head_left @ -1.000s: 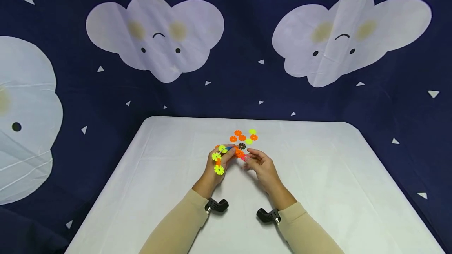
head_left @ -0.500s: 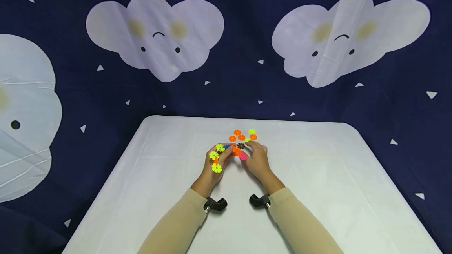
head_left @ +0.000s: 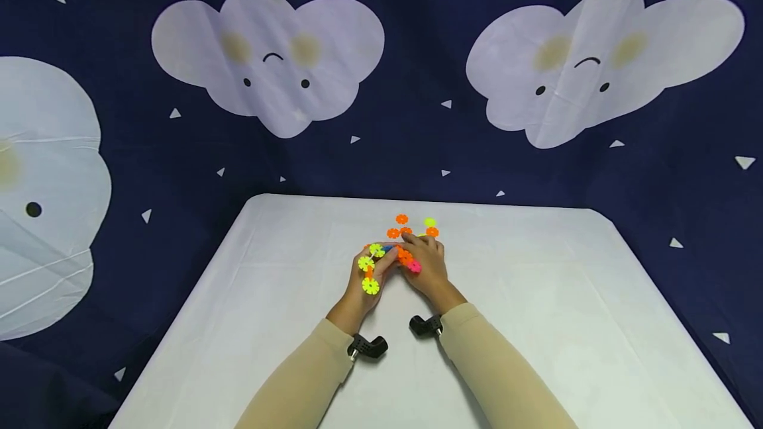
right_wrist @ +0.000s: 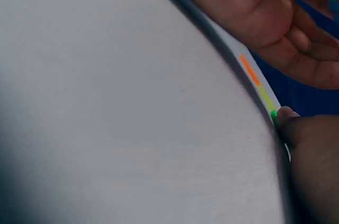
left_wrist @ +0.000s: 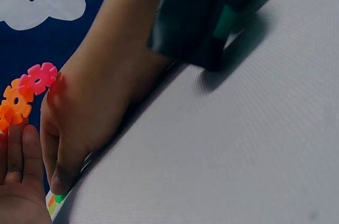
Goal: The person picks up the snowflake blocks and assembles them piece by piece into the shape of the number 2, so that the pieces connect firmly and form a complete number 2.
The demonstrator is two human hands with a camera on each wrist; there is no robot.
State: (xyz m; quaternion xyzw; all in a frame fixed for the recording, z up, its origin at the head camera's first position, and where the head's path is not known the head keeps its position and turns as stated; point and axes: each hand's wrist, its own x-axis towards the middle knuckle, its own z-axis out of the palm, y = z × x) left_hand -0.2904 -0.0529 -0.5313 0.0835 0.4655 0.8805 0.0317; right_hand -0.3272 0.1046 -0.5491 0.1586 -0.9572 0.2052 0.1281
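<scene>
My left hand [head_left: 382,271] holds a curved chain of joined plastic snowflake discs. Yellow discs [head_left: 371,286] hang at its near left side, and orange discs [head_left: 405,257] run to a pink disc [head_left: 414,266] at the right end; part of the chain is hidden behind the fingers. Bent down over the table beside that pink end is my right hand [head_left: 430,269]. In the left wrist view its fingertips come together on a green disc [left_wrist: 59,198] low at the tabletop. The right wrist view has the thumb tip [right_wrist: 286,113] right at this green disc.
Beyond the hands lie loose orange discs [head_left: 402,219] and a yellow disc [head_left: 430,222] on the white table [head_left: 536,296]. A dark blue cloth with clouds [head_left: 268,65] hangs behind the table's far edge. Each wrist wears a black camera mount [head_left: 369,347].
The right hand has moved left and forward from beside the chain to the loose discs, covering the dark disc seen earlier. The left hand still holds the chain in about the same place.
</scene>
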